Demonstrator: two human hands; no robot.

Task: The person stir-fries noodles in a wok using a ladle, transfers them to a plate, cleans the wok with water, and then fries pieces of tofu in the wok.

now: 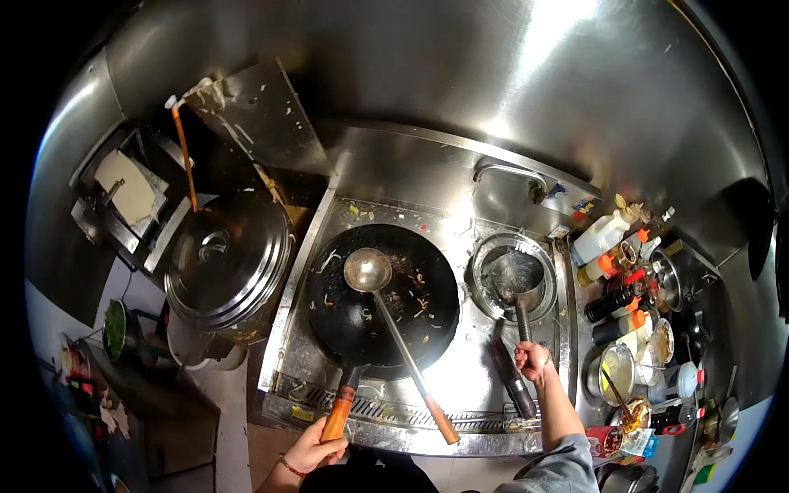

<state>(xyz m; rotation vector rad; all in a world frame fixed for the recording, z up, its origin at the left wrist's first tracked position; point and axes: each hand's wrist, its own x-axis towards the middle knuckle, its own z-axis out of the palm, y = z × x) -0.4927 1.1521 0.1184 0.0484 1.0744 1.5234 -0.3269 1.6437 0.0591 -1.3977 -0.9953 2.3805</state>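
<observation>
My left hand (pixel 315 445) grips the wooden handle of a black wok (pixel 345 302), which sits on the stove. Scattered food scraps cling to the wok's inside. A long ladle (pixel 404 345) lies across it, bowl in the pan and wooden grip end over the stove's front edge. In my right hand (pixel 532 361) is the handle of a metal dipper (pixel 519 277). The dipper's bowl rests in or just over a round metal basin (pixel 478 277) holding what looks like water. Beside that hand lies a dark-handled utensil (pixel 515 379), its far end near the basin.
Sauce bottles (pixel 619 326) and a metal bowl (pixel 610 376) crowd the right counter. A curved faucet (pixel 508 169) juts from the back panel. On the left stands a large lidded pot (pixel 228 259). A slotted drain (pixel 394 407) runs along the stove front.
</observation>
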